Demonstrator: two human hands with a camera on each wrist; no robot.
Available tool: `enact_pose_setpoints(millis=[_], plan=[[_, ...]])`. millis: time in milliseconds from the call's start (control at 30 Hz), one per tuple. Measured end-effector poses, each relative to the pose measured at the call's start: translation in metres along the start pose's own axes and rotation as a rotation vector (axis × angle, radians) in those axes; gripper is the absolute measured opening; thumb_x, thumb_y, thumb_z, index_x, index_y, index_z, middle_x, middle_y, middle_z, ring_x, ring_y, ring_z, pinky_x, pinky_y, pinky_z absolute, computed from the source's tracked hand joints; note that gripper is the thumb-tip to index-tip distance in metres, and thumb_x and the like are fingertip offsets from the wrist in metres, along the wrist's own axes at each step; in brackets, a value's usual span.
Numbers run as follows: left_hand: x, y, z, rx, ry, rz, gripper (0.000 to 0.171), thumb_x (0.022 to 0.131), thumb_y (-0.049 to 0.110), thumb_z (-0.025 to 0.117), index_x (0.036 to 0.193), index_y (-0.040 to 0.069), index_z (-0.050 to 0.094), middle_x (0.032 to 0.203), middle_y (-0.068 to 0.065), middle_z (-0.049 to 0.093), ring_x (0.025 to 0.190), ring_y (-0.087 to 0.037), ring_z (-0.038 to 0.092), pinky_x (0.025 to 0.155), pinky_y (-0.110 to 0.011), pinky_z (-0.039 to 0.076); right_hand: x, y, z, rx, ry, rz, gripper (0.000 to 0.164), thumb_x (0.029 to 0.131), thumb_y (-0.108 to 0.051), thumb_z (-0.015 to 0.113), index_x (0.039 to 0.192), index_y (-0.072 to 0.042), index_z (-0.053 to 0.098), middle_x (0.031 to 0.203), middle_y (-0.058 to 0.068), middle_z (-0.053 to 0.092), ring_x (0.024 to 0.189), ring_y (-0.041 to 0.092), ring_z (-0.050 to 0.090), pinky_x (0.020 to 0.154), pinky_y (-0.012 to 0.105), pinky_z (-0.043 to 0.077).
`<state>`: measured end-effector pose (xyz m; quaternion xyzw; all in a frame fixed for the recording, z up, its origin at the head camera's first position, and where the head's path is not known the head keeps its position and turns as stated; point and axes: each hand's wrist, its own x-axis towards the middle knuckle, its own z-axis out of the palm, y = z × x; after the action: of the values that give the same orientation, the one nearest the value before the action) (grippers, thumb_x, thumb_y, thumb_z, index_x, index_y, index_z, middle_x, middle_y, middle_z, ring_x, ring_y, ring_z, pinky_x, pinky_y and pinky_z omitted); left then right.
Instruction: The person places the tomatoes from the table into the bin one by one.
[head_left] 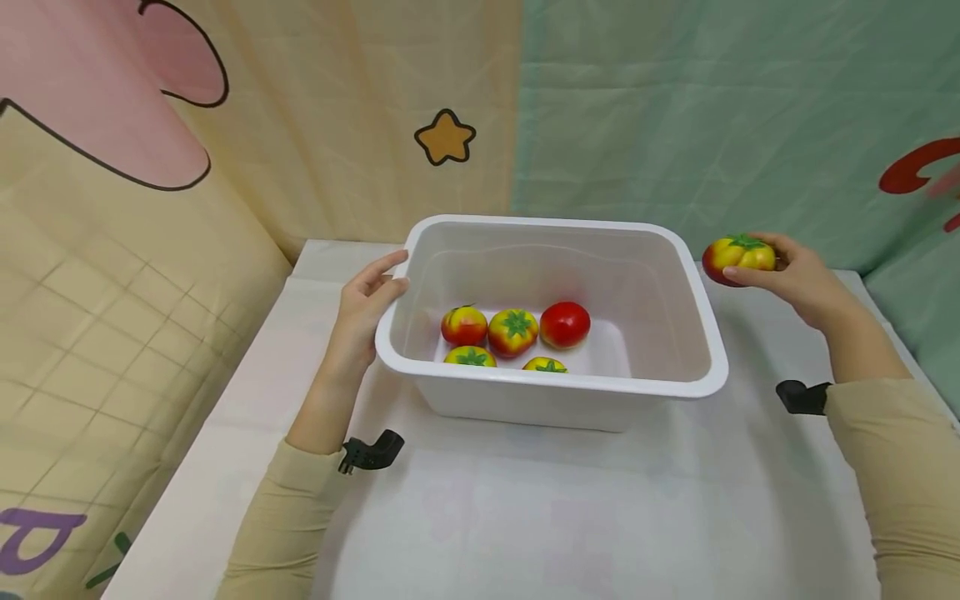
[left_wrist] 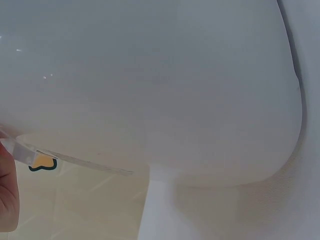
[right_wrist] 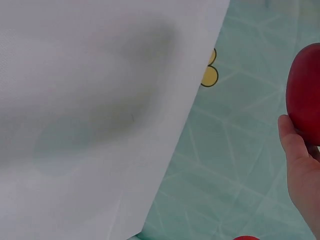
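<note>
A white plastic bin stands on the table, with several red-and-yellow artificial tomatoes grouped toward its left side. One of these shows only its red side; the front rim partly hides two others. My left hand grips the bin's left rim between thumb and fingers; in the left wrist view the bin's outer wall fills most of the picture. To the right of the bin, above the table, my right hand holds another artificial tomato by its sides, green leaves upward. Its red underside appears in the right wrist view.
A white cloth covers the table. Patterned curtains hang behind it and along both sides. Black wrist cameras sit at both cuffs. Part of another red shape shows at the bottom of the right wrist view.
</note>
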<state>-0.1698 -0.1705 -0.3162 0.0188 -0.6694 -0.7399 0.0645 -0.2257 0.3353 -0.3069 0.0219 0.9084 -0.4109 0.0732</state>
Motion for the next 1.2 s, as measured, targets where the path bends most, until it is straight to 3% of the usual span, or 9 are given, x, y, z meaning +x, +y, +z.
enact_pose_setpoints(millis=[67, 133, 233, 467, 733, 1200], plan=[[0.000, 0.000, 0.000, 0.008, -0.002, 0.003, 0.041, 0.089, 0.005, 0.056, 0.129, 0.002, 0.053, 0.078, -0.001, 0.052, 0.071, -0.012, 0.052, 0.065, -0.020, 0.052, -0.001, -0.004, -0.004, -0.021, -0.002, -0.006, 0.088, 0.086, -0.046, 0.061, 0.151, -0.015, 0.009, 0.146, 0.026, 0.015, 0.123, 0.040, 0.022, 0.097, 0.037, 0.042], [0.000, 0.000, 0.001, 0.010, -0.003, 0.010, 0.041, 0.088, 0.004, 0.055, 0.129, 0.001, 0.053, 0.078, -0.001, 0.052, 0.071, -0.012, 0.052, 0.064, -0.020, 0.051, -0.001, -0.009, -0.007, -0.028, -0.004, -0.013, 0.085, 0.087, -0.044, 0.060, 0.151, -0.017, 0.011, 0.145, 0.023, 0.018, 0.120, 0.034, 0.026, 0.085, 0.018, 0.044], [0.000, -0.001, 0.001, -0.001, -0.007, 0.005, 0.041, 0.088, 0.004, 0.056, 0.129, 0.000, 0.053, 0.078, -0.001, 0.052, 0.071, -0.011, 0.051, 0.064, -0.019, 0.051, -0.002, -0.016, -0.013, -0.014, -0.007, -0.024, 0.082, 0.088, -0.041, 0.060, 0.151, -0.020, 0.013, 0.142, 0.018, 0.021, 0.115, 0.023, 0.031, 0.069, 0.006, 0.039], [0.000, -0.003, 0.001, 0.000, 0.007, -0.011, 0.040, 0.088, 0.004, 0.056, 0.127, 0.002, 0.055, 0.079, -0.002, 0.052, 0.071, -0.012, 0.051, 0.064, -0.020, 0.051, -0.002, -0.039, -0.020, 0.048, -0.014, -0.071, 0.075, 0.089, -0.032, 0.061, 0.150, -0.021, 0.018, 0.138, 0.008, 0.027, 0.107, 0.009, 0.036, 0.070, 0.004, 0.039], [0.001, -0.001, 0.001, -0.003, 0.002, 0.002, 0.040, 0.088, 0.004, 0.056, 0.128, 0.001, 0.054, 0.077, -0.001, 0.051, 0.070, -0.012, 0.051, 0.063, -0.019, 0.051, -0.004, -0.064, -0.019, 0.099, -0.037, -0.151, 0.066, 0.089, -0.022, 0.063, 0.146, -0.018, 0.029, 0.115, -0.012, 0.041, 0.097, 0.004, 0.043, 0.071, 0.005, 0.042], [0.001, -0.002, 0.000, 0.017, -0.002, 0.008, 0.041, 0.088, 0.005, 0.056, 0.129, 0.000, 0.053, 0.078, -0.001, 0.052, 0.071, -0.012, 0.051, 0.064, -0.020, 0.051, -0.014, -0.106, -0.007, 0.087, -0.087, -0.238, 0.065, 0.087, -0.016, 0.065, 0.143, -0.014, 0.033, 0.115, -0.007, 0.046, 0.098, 0.008, 0.047, 0.073, 0.007, 0.043]])
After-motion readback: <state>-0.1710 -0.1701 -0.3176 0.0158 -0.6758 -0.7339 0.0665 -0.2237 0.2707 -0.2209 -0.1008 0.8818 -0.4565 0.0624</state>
